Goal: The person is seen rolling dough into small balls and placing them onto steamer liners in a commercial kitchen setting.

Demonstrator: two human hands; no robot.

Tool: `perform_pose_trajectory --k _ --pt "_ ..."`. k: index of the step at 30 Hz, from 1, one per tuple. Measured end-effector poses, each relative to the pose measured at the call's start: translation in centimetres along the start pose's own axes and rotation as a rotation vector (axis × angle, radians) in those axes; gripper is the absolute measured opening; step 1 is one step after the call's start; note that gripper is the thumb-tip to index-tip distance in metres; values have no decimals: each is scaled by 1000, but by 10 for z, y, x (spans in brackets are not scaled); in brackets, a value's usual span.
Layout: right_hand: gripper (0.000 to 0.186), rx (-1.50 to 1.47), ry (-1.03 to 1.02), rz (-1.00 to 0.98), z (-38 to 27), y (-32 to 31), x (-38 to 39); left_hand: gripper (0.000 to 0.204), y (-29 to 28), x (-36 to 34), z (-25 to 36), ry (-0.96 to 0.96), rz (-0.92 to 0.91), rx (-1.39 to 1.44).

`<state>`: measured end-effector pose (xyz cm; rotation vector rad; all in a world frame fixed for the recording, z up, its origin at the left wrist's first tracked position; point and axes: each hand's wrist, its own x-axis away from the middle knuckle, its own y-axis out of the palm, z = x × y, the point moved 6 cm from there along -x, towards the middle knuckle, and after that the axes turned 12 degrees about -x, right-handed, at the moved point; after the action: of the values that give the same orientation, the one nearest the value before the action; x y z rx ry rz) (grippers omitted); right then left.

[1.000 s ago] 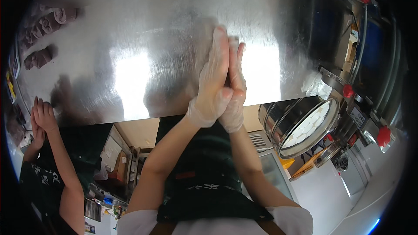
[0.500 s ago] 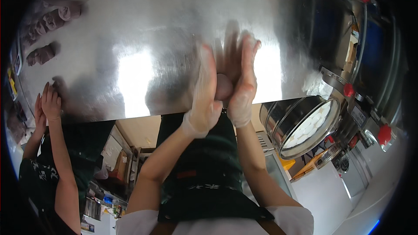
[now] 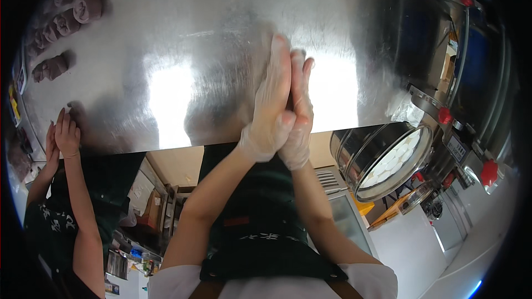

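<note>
My left hand (image 3: 269, 113) and my right hand (image 3: 301, 108) press together palm to palm over the near edge of the steel worktable (image 3: 221, 27). Both wear thin clear gloves, and their fingers are stretched forward, held close. A smooth pinkish-brown dough ball was between the palms half a second ago; the hands cover it now. Over at the far left of the table lie several purplish-brown rolled dough pieces (image 3: 65, 22), with a shorter roll (image 3: 50, 69) nearer to me.
To my left another person's hands (image 3: 66, 137) rest at the table's edge. Crumpled clear plastic (image 3: 407, 112) lies at the right corner, beside metal equipment with red knobs (image 3: 445, 115). Below the edge on the right, a round shiny metal rim (image 3: 363, 189) surrounds white round shapes.
My hands have come closer together, the left moving forward and rightward, the right moving leftward. The dough ball between them has gone out of sight.
</note>
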<state>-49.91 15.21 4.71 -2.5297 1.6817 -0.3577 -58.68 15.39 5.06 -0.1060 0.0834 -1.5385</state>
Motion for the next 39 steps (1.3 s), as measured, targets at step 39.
perform_pose_trajectory --k 39 --pt "58 253 -92 216 -38 -32 18 58 -64 40 -14 64 352 -348"
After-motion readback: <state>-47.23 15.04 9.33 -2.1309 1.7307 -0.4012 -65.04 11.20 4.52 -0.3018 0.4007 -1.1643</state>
